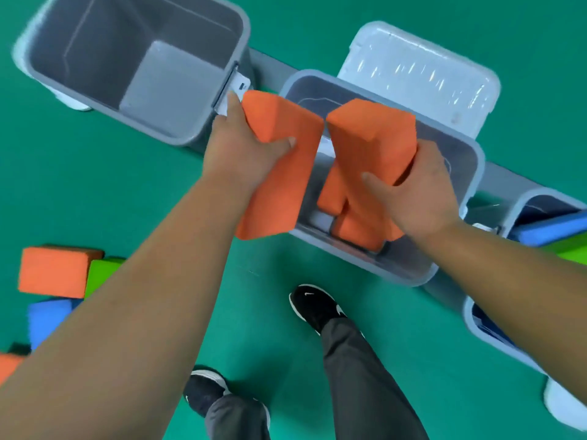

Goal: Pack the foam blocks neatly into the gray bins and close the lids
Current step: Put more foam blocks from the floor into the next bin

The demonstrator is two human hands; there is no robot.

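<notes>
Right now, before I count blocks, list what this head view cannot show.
- Head view, middle bin: its floor and block count, covered by the left-hand orange block, the right-hand orange block and the right hand.
- Head view, right bin: contents crossed by the right forearm, cut off by the frame edge.
- Head view, floor green block and blue block: partly behind the left forearm.

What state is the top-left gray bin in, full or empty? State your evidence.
Empty. The top-left gray bin shows its bare bottom and inner walls; nothing lies inside.
</notes>
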